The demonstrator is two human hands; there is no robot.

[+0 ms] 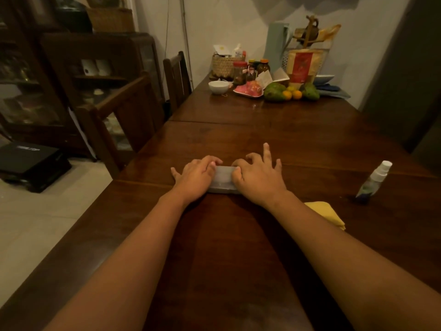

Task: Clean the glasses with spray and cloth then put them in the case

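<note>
Dark wooden table [238, 235] bears a grey case [223, 179] clasped at its ends by left hand [198, 175] and right hand [259, 179], seemingly to open or shut it, glasses unseen, spray bottle [374, 179] and yellow cloth [327, 215] idle rightward.

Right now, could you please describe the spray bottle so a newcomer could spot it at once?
On the long dark wooden table, look right of both hands. The spray bottle stands beyond the yellow cloth. Unlike that flat cloth, it is upright and clear, with a white nozzle.
</note>
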